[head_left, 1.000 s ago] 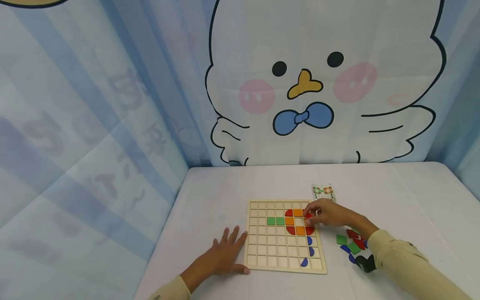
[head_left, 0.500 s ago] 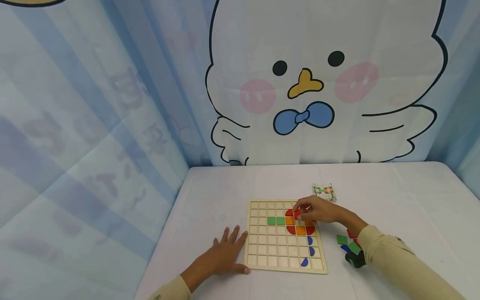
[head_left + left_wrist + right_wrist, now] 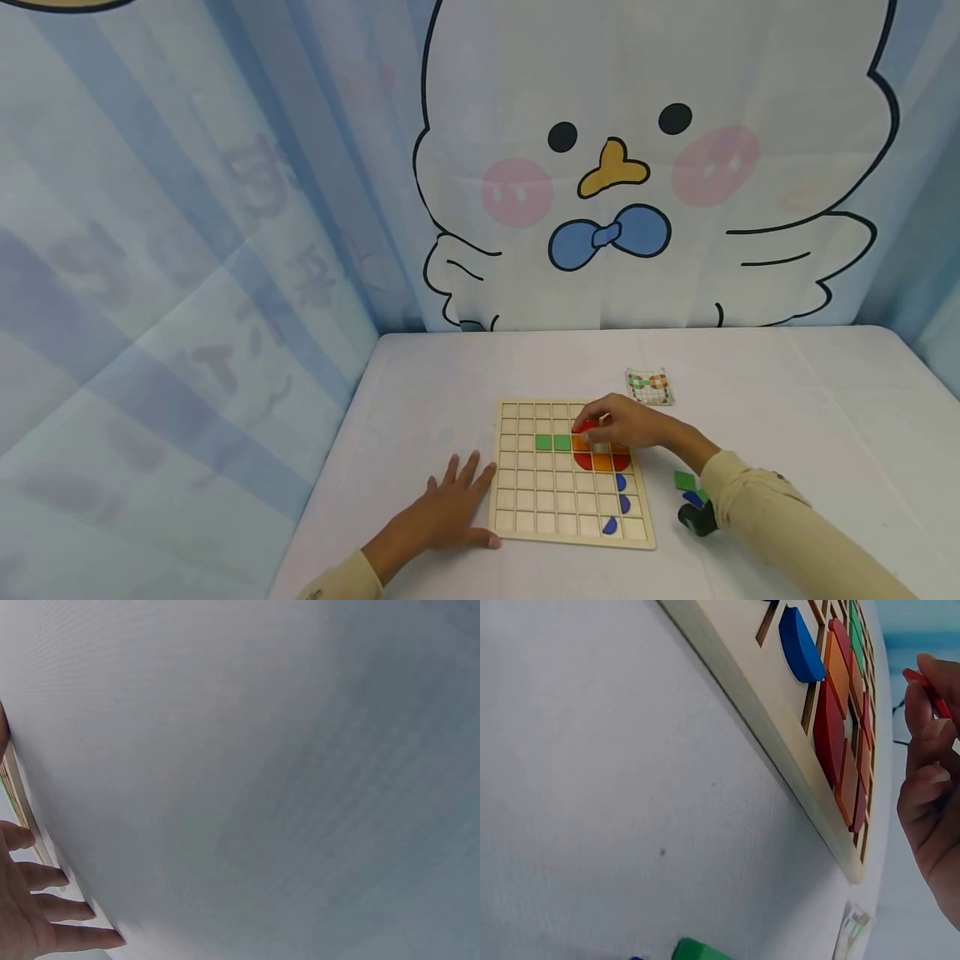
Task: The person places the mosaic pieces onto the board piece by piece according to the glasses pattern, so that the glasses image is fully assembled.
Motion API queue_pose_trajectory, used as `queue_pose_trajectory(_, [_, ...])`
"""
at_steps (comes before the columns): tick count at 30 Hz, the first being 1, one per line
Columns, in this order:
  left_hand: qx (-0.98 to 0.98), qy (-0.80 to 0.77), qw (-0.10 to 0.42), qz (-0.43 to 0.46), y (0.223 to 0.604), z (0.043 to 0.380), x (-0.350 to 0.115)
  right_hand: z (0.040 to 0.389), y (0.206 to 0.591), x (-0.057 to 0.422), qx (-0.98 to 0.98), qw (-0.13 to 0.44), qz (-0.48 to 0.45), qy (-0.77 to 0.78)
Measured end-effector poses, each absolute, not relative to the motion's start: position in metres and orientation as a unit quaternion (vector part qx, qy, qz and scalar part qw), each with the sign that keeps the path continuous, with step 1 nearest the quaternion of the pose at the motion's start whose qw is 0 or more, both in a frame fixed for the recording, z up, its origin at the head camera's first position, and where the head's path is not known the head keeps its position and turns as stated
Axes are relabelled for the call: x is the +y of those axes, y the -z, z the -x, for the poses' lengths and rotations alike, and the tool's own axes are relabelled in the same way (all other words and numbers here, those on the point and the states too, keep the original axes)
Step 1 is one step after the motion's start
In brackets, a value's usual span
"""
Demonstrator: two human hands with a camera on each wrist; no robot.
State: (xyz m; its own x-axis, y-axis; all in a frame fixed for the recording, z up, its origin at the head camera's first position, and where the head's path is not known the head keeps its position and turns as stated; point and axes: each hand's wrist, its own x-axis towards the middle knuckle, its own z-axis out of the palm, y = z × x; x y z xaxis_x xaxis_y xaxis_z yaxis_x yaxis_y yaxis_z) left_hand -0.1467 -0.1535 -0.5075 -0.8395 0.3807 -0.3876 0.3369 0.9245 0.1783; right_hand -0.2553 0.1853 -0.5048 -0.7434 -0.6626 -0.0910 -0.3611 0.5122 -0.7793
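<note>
A wooden grid board (image 3: 538, 502) lies on the table. Two green square tiles (image 3: 552, 442) sit in a row beside a cluster of red and orange tiles (image 3: 602, 462); several blue rounded pieces (image 3: 620, 482) lie below them. My right hand (image 3: 626, 422) is over the upper part of the cluster, hiding some of it. Thumb and finger pinch a red piece (image 3: 928, 691), which the right wrist view shows raised above the board. My left hand (image 3: 452, 504) rests with fingers spread at the board's left edge, thumb near its lower left corner.
Behind the board's upper right corner lies a small pattern card (image 3: 650, 387). Right of the board are loose green tiles (image 3: 684, 481) and blue pieces, partly hidden by the right sleeve. A black object (image 3: 697, 519) shows at the right wrist. A printed curtain hangs behind the table.
My right hand has moved left over the top of the cluster, carrying the red piece. Its sleeve now covers more of the loose pieces. The left hand has stayed in place.
</note>
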Motion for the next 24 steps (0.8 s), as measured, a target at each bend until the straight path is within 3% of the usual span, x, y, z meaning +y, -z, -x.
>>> queue_pose_trajectory(16, [0.958, -0.050, 0.212, -0.189, 0.513, 0.149, -0.155, 0.266, 0.513, 0.152, 0.854, 0.155, 0.304, 0.393])
queue_pose_trajectory(24, [0.958, -0.046, 0.214, -0.187, 0.512, 0.149, -0.155, 0.265, 0.522, 0.125, 0.876, 0.110, 0.249, 0.397])
